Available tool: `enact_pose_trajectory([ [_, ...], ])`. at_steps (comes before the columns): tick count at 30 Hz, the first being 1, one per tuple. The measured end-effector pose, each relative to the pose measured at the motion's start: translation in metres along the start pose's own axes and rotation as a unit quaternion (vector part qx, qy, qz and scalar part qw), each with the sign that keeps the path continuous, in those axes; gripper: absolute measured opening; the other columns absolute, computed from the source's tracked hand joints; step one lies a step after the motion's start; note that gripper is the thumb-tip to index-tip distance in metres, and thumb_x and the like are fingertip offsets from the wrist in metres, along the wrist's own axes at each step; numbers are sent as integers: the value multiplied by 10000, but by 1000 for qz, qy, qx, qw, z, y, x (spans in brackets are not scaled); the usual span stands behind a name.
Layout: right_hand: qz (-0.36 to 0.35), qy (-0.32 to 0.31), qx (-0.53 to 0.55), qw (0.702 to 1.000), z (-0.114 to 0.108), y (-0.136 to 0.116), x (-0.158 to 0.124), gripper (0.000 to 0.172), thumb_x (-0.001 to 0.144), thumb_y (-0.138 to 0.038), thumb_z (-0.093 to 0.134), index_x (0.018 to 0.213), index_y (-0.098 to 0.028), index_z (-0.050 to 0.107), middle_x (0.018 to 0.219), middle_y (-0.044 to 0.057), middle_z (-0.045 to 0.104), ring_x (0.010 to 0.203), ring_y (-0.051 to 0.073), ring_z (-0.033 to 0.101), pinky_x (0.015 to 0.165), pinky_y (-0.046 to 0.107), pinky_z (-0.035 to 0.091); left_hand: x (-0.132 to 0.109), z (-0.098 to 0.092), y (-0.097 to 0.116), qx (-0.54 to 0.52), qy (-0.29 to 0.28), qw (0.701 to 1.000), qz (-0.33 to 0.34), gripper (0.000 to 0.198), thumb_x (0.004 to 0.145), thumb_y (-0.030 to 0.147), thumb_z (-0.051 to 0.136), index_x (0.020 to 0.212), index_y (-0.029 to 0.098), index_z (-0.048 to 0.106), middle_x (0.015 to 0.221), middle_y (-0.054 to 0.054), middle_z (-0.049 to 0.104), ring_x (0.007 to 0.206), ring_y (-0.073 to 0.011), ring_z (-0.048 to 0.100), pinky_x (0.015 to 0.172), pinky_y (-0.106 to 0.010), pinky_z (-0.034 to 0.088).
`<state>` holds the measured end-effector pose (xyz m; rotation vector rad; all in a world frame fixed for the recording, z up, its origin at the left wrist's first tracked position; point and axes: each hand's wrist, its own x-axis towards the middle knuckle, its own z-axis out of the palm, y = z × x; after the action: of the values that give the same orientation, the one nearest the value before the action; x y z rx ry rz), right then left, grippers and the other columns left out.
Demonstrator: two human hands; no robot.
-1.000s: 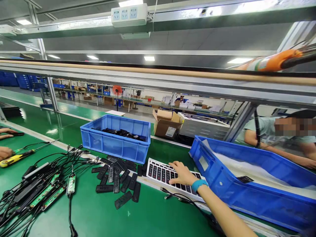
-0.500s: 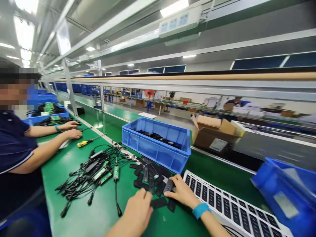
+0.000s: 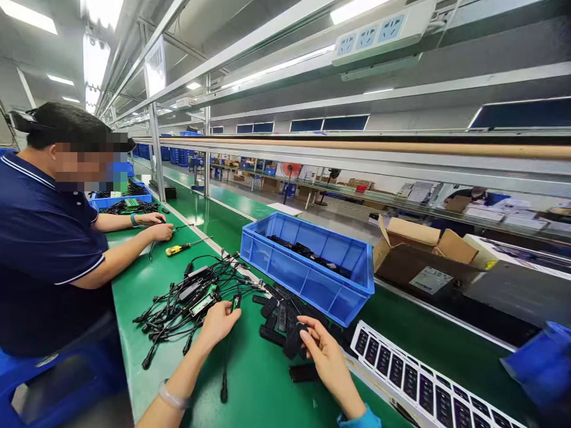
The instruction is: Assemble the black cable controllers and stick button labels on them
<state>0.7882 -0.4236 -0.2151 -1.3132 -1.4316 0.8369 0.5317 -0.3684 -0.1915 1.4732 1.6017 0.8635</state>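
My left hand (image 3: 219, 324) pinches a small green circuit board (image 3: 236, 302), from which a black cable (image 3: 224, 371) hangs down to the bench. It is just right of a tangled pile of black cables (image 3: 178, 318) with green boards and grey casings. In my right hand (image 3: 328, 355), thumb and fingers grip a flat black plastic casing (image 3: 293, 341), tilted above the bench. More black casings (image 3: 282, 318) lie around and behind it, and a single black casing (image 3: 303, 373) lies just in front.
Behind the casings stands a blue bin (image 3: 307, 279) with black parts inside. White sheets of dark labels (image 3: 410, 371) lie at the right. A co-worker (image 3: 49, 238) sits at the left, near a yellow-handled screwdriver (image 3: 177, 249). An open cardboard box (image 3: 423, 261) stands beyond.
My left hand has moved left to the cable pile and taken hold of a circuit board. My right hand has lifted a black casing. The view has swung left.
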Motion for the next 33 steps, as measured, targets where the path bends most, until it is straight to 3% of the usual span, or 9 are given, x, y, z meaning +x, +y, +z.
enact_pose_trajectory([
  [3,25,-23,92,995,10,-22,-12,465,764,-630,646,969,-215,595,627,-30,504,614,175,560,504,256,434,-23,2,8,-156,-52,986,-11,316,896,448,457,989,153,520,960,-91,629,775,-168,656,622,-255,498],
  [6,45,-13,139,989,11,-49,-27,515,708,-656,688,944,-207,597,680,-16,520,597,154,547,474,241,422,-61,10,12,-256,-88,962,-11,459,850,516,532,1150,184,430,1058,-107,634,710,-115,627,567,-216,463],
  [9,53,11,156,986,10,-72,-48,514,689,-645,710,942,-207,617,751,-2,539,593,139,546,479,245,431,-101,22,7,-371,-155,915,-18,725,716,478,742,1277,198,378,1052,-110,660,685,-113,612,578,-222,463],
  [12,58,18,159,985,12,-88,-73,470,687,-593,739,928,-207,622,755,-3,550,607,141,559,493,242,420,-132,31,-1,-439,-239,866,-18,780,657,410,833,1300,207,442,1094,-119,659,752,-161,663,643,-261,502],
  [16,68,25,148,986,18,-99,-105,398,686,-531,760,848,-205,599,731,-8,569,625,143,555,507,239,412,-160,37,-3,-410,-329,851,12,703,627,428,857,1225,170,592,1109,-133,652,843,-221,690,740,-314,532],
  [21,65,33,133,988,22,-106,-136,349,708,-499,748,827,-206,601,715,-20,556,616,136,534,525,245,421,-187,34,5,-374,-371,849,24,726,587,426,876,1216,161,630,1085,-124,653,815,-197,676,731,-290,532],
  [26,61,61,139,987,28,-107,-164,421,703,-524,758,925,-217,576,795,-22,522,598,110,494,507,227,393,-208,29,-2,-316,-357,874,93,665,716,546,737,1213,119,619,991,-122,660,698,-162,634,622,-272,530],
  [29,61,25,137,988,32,-108,-179,501,783,-616,642,1096,-230,578,917,18,566,602,109,477,521,241,395,-218,22,-9,-260,-357,880,176,579,855,537,568,1265,128,575,1035,-134,655,777,-190,652,634,-269,537],
  [33,26,25,102,994,41,-109,-195,464,831,-655,547,953,-216,633,731,-6,541,616,138,457,578,264,392,-226,13,-15,-147,-342,894,248,444,924,413,453,1262,146,556,891,-86,671,678,-154,647,602,-238,529],
])
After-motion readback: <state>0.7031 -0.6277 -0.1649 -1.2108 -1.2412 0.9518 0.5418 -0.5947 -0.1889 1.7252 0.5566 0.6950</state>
